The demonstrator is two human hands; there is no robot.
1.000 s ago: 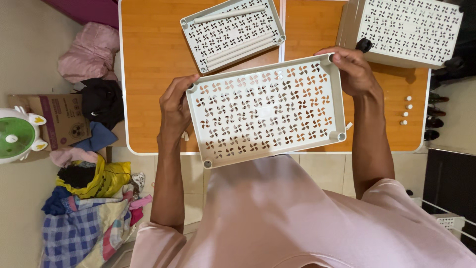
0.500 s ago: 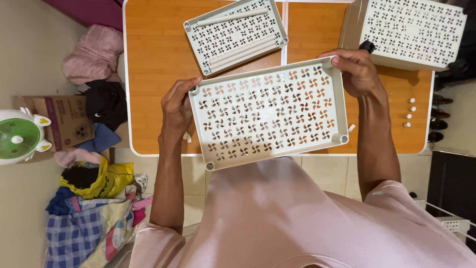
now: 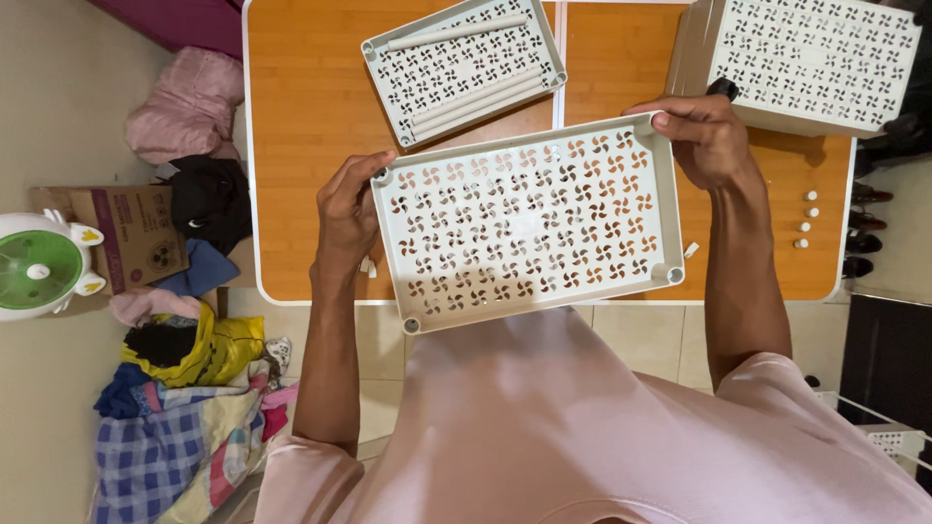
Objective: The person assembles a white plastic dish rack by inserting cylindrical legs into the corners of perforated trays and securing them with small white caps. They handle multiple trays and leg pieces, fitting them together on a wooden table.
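Panel: I've got the white perforated panel (image 3: 529,221) up off the worktop (image 3: 311,146), held flat in front of me, pinwheel cut-outs facing up and a round socket at each corner.
Left hand: my left hand (image 3: 348,209) is clamped on the panel's left short edge, fingers curled over the top corner.
Right hand: my right hand (image 3: 701,136) grips the top right corner, thumb on the rim. So both hands are wide apart, one per end.
On the worktop: second panel (image 3: 464,66) lying further back with a few white tubes on it, and a built-up white box section (image 3: 806,60) off to the right. Little white caps (image 3: 806,218) in a row near the right edge.
Floor: pile of clothes (image 3: 184,388) and a green fan (image 3: 39,267) to my left.
Tip, I reckon: keep it level and hold by the rims, not the lattice, since thin plastic like this probably flexes. Line the corner sockets up square before pressing anything in.
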